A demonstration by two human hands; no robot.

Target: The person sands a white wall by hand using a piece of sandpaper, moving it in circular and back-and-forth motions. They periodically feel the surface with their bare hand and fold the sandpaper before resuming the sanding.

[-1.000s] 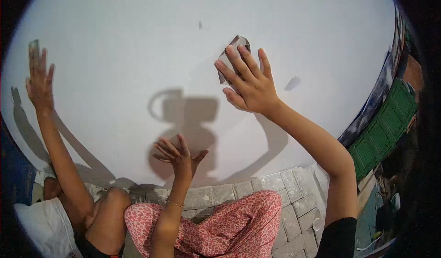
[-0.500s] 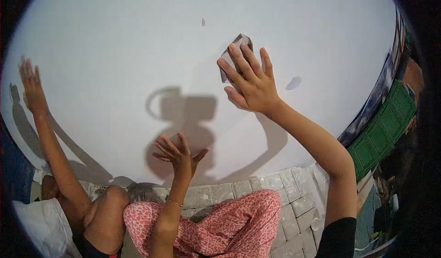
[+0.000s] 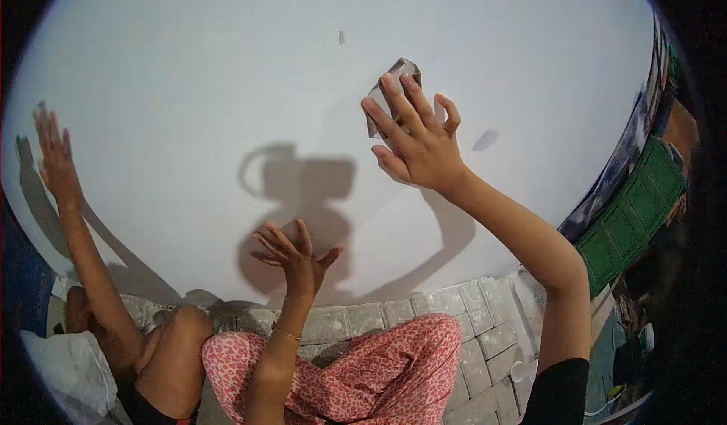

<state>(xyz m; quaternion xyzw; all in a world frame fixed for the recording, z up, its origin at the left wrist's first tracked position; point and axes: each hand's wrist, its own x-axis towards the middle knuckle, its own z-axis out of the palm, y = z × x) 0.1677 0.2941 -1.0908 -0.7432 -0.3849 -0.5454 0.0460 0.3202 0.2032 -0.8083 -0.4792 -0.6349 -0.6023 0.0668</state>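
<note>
My right hand [image 3: 420,139] lies against the white wall [image 3: 189,61], fingers spread and the little finger bent. Under its fingertips is a folded grey-brown sheet that looks like sandpaper [image 3: 410,69], pressed to the wall and partly covered by the fingers. Lower down, my left hand [image 3: 297,254] is raised close to the wall with its fingers apart and nothing in it. A thin bracelet [image 3: 287,335] circles that wrist. Shadows of my head and arms fall on the wall.
Another person's hand [image 3: 57,160] reaches up the wall at the far left, beside that person's bent knee [image 3: 185,342]. Grey paving blocks [image 3: 477,364] run along the wall's foot. A green panel [image 3: 628,213] stands at right, and a small white cup-like thing [image 3: 518,371] lies below it.
My right little finger has bent, while that hand and the sheet stay at nearly the same spot on the wall. The other person's hand has slid slightly downward. My left hand is nearly still.
</note>
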